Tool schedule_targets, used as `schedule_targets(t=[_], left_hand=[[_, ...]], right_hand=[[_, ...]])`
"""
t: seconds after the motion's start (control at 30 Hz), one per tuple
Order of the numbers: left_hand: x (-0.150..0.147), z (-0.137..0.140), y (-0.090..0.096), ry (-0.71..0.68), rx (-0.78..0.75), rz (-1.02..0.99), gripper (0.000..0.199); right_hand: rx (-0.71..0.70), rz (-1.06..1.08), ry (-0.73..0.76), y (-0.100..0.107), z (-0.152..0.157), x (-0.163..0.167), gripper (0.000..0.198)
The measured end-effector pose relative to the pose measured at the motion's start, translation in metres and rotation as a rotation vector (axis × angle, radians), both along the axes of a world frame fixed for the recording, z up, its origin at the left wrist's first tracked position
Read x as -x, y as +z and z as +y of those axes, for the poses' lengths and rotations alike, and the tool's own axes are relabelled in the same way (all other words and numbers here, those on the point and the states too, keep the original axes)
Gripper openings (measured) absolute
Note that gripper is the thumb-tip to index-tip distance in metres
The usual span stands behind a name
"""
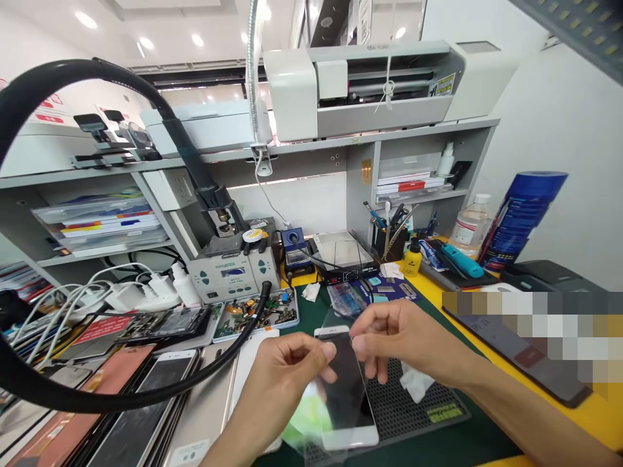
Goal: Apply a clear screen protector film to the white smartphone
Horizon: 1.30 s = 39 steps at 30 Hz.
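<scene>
A white-framed smartphone (344, 383) with a dark screen lies face up on a black textured mat (403, 415). Over and around it stretches a clear plastic film (307, 418), bright with a greenish glare at the lower left. My left hand (287, 370) is closed in a pinch at the phone's left side, thumb against forefinger, seemingly on the film's edge. At the phone's upper right corner my right hand (392, 337) also pinches, seemingly the film; the fingertips partly hide the contact. A crumpled white wipe (416, 383) sits right of the phone.
Left are several phones and panels (146, 402) beneath a black hose (146, 405). Behind stand a tray of small parts (296, 319), a grey control unit (231, 275) and a flat heating plate (343, 253). A yellow bottle (412, 261) and dark tray (516, 350) are right.
</scene>
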<state>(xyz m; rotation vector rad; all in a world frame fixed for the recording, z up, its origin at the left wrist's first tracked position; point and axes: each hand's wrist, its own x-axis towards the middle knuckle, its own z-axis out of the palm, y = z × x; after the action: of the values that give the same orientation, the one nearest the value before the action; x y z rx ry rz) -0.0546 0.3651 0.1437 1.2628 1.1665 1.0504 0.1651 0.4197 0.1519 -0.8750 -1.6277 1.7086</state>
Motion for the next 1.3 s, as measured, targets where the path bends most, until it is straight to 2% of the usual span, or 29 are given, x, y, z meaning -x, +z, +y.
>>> schedule_targets(t=[0.1, 0.2, 0.27, 0.33, 0.47, 0.5, 0.57, 0.67, 0.77, 0.87, 0.93, 1.07, 1.2, 1.27, 1.3], left_hand=[[0.009, 0.005, 0.003, 0.100, 0.026, -0.023, 0.045], [0.015, 0.008, 0.005, 0.143, 0.079, -0.287, 0.044], [0.016, 0.009, 0.005, 0.151, 0.065, -0.372, 0.040], [0.018, 0.011, 0.002, 0.145, 0.025, -0.348, 0.030], [0.023, 0.012, -0.002, 0.067, -0.007, -0.242, 0.027], [0.025, 0.013, -0.001, 0.033, 0.004, -0.222, 0.028], [0.024, 0.013, 0.002, -0.036, 0.024, -0.186, 0.031], [0.016, 0.015, 0.008, -0.097, 0.027, -0.146, 0.034], [0.005, 0.017, 0.013, -0.095, 0.030, -0.132, 0.033], [-0.003, 0.020, 0.014, -0.089, 0.055, -0.130, 0.030], [-0.008, 0.020, 0.013, -0.104, 0.082, -0.123, 0.029], [-0.020, 0.020, 0.012, -0.139, 0.103, -0.083, 0.030], [-0.013, 0.020, 0.024, -0.213, 0.091, -0.013, 0.034], [0.002, 0.021, 0.034, -0.242, 0.000, 0.118, 0.040], [0.009, 0.022, 0.037, -0.253, -0.200, 0.391, 0.045]], right_hand=[[-0.009, 0.009, -0.077, 0.003, 0.003, -0.005, 0.033], [0.043, 0.130, -0.290, 0.004, 0.005, -0.006, 0.034], [0.108, 0.187, -0.334, 0.003, 0.003, -0.004, 0.036], [0.137, 0.172, -0.255, 0.001, -0.001, -0.004, 0.039], [0.077, -0.091, 0.103, 0.002, -0.010, -0.016, 0.037], [0.058, -0.145, 0.145, 0.003, -0.013, -0.020, 0.038], [0.026, -0.209, 0.115, 0.005, -0.019, -0.025, 0.047], [-0.098, -0.324, -0.052, 0.003, -0.036, -0.024, 0.067], [-0.388, -0.599, -0.230, -0.007, -0.062, -0.018, 0.084], [-0.689, -0.760, -0.321, -0.022, -0.084, -0.017, 0.074], [-0.794, -0.799, -0.338, -0.033, -0.090, -0.019, 0.067], [-0.823, -0.906, -0.360, -0.040, -0.090, -0.022, 0.062], [-0.821, -0.869, -0.406, -0.031, -0.081, -0.037, 0.058], [-0.831, -0.824, -0.510, -0.024, -0.076, -0.055, 0.057], [-0.814, -0.803, -0.560, -0.021, -0.073, -0.066, 0.058]])
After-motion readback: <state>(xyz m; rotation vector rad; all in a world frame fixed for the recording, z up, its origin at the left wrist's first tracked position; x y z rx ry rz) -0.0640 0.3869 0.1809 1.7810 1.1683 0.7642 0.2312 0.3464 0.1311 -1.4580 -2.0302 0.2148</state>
